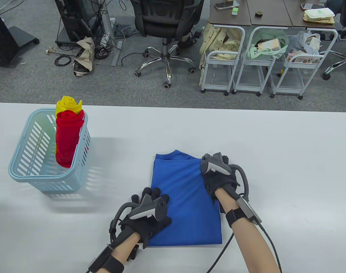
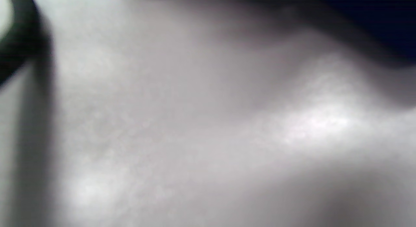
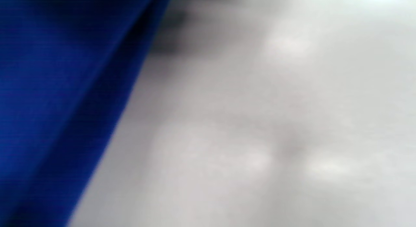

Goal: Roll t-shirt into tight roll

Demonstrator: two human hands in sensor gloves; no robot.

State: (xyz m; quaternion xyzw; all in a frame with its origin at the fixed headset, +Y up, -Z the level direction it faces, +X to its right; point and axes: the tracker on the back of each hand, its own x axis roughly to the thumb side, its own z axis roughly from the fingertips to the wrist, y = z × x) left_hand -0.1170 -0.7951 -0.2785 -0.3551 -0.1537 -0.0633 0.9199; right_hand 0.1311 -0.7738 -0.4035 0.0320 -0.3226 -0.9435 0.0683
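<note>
A blue t-shirt [image 1: 187, 204], folded into a long narrow rectangle, lies flat on the white table [image 1: 275, 170] with its collar end away from me. My left hand [image 1: 151, 200] rests on the shirt's near left edge with its fingers stretched out flat. My right hand [image 1: 219, 170] lies on the far right edge near the collar; a tracker covers most of its fingers, which seem to reach forward over the cloth. The right wrist view is blurred and shows the blue t-shirt [image 3: 48, 90] beside the bare table [image 3: 260, 123]. The left wrist view is only blurred tabletop [image 2: 195, 123].
A light blue plastic basket [image 1: 28, 167] stands at the left of the table, with a red roll [image 1: 66, 139] and a yellow roll [image 1: 67, 105] upright in it. Beyond the table's far edge are an office chair [image 1: 167, 25] and white trolleys [image 1: 255, 65].
</note>
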